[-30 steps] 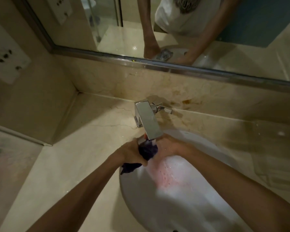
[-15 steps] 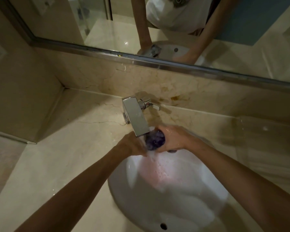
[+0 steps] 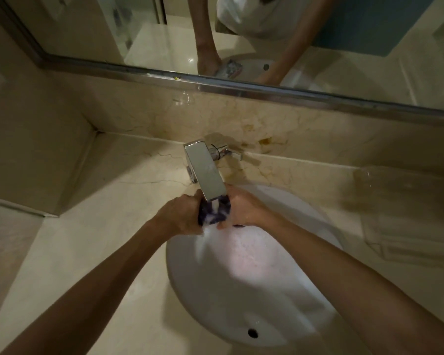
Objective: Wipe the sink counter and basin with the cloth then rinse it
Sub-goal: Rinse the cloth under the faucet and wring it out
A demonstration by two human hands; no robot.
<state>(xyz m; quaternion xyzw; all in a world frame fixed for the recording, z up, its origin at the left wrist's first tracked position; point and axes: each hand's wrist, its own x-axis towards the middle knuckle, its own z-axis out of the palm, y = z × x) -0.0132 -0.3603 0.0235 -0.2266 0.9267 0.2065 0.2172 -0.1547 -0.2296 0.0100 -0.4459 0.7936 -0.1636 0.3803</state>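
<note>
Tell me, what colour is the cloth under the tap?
Dark purple-blue, with pale wet or foamy patches: the cloth, bunched between both hands, seen in the head view.

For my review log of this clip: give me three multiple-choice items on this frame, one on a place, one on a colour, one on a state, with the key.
1. Where is the cloth?
A. Under the faucet spout, over the basin
B. On the counter by the left wall
C. Over the mirror frame

2. What colour is the basin?
A. Black
B. White
C. Green

3. How is the cloth held?
A. Spread flat in one hand
B. Lying loose, untouched
C. Bunched between both hands

Key: 1 A, it sits just below the faucet tip; 2 B, the bowl is white against the beige counter; 3 C, the left hand and right hand clasp it from either side.
</note>
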